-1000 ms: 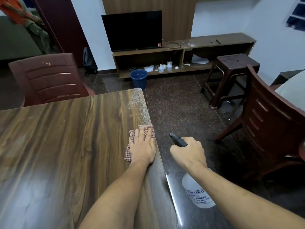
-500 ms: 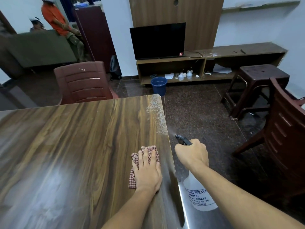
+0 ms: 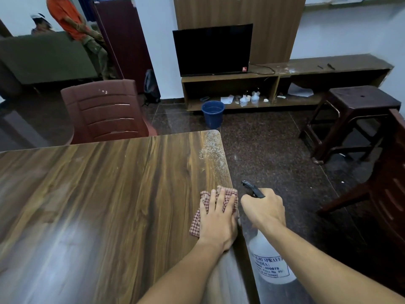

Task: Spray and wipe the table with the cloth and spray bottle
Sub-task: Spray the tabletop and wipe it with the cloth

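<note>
The left hand lies flat, fingers straight, on a red-checked cloth at the right edge of the wooden table. Spray droplets speckle the table's far right corner. Just beside that edge, off the table, the right hand grips the black head of a white spray bottle, nozzle pointing away. A blue bucket stands on the floor beyond.

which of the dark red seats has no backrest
The stool at far right; the far chair and the near chair both have slatted backs.
</note>
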